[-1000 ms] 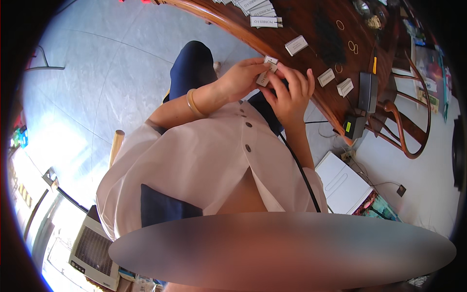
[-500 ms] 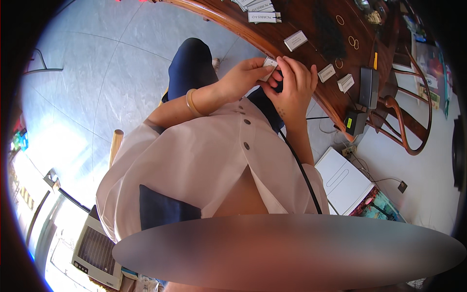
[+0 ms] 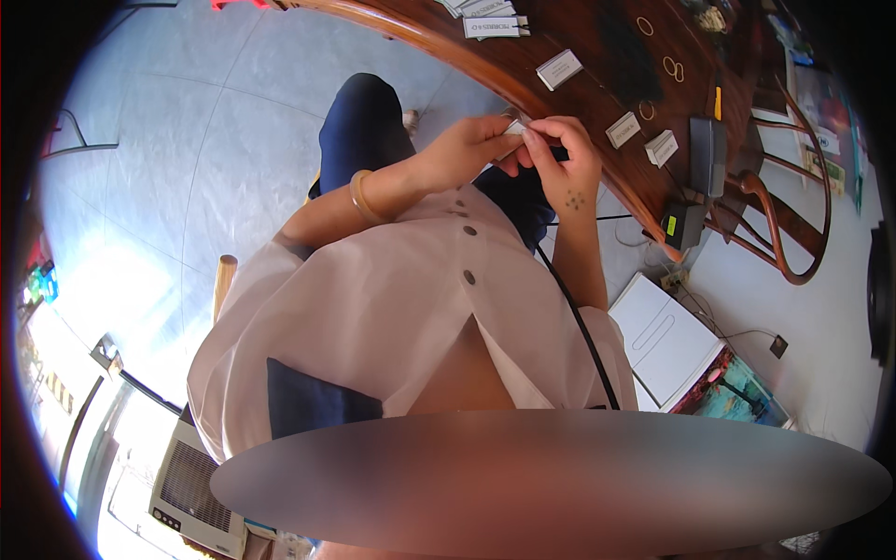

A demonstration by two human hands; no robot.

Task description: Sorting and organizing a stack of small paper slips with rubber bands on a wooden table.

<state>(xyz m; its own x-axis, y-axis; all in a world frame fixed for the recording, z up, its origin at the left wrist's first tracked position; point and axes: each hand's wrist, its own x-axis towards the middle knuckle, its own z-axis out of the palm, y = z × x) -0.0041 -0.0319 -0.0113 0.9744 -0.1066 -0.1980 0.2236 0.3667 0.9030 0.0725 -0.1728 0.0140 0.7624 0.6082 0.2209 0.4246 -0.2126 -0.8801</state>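
Observation:
Between my two hands, just off the table's near edge, is a small white hang tag (image 3: 514, 128). My left hand (image 3: 467, 152), with a pale bangle on its wrist, pinches the tag between thumb and fingers. My right hand (image 3: 567, 166) has its thumb and fingertips closed at the tag's right end; whether a string is between them is too small to tell. Nearest on the dark wooden table (image 3: 583, 114) lie a stack of white tags (image 3: 559, 70) and two smaller stacks, one a tag stack (image 3: 623, 131) and the other a tag block (image 3: 661, 148).
More tags with black strings (image 3: 496, 26) lie at the table's far left. Behind the stacks are a dark heap of strings (image 3: 630, 61) and several rubber bands (image 3: 647, 110). A black box (image 3: 707, 157) stands at the right, near a wooden chair (image 3: 793, 266). A black cable (image 3: 579, 322) runs beside my right arm.
My right hand has turned and its fingers have curled in from a more stretched pose, closing on the tag's end. The tag has tilted and shows less of its face.

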